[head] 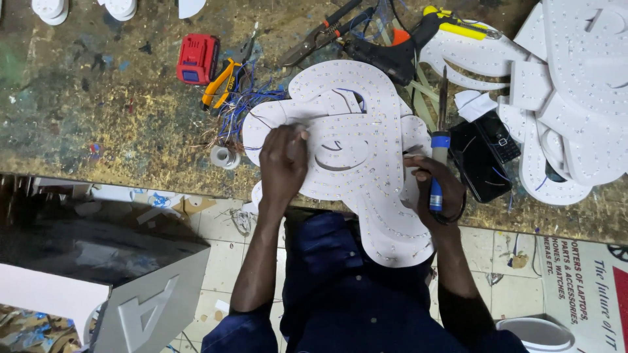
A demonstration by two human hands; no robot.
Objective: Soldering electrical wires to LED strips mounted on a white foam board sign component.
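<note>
Soldering iron point(438, 140) upright in right hand point(437, 189), grip closed around its blue handle, just right of white LED panel point(366, 170); left hand point(282, 163) presses the panel's left side, fingers flat.

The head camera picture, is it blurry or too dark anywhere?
In the head view, the white sign board is brightly lit and sharp, its tiny lights clear; the left hand and right hand look dark against it; the floor at the lower left is dim and shadowy; no strong glare.
</note>
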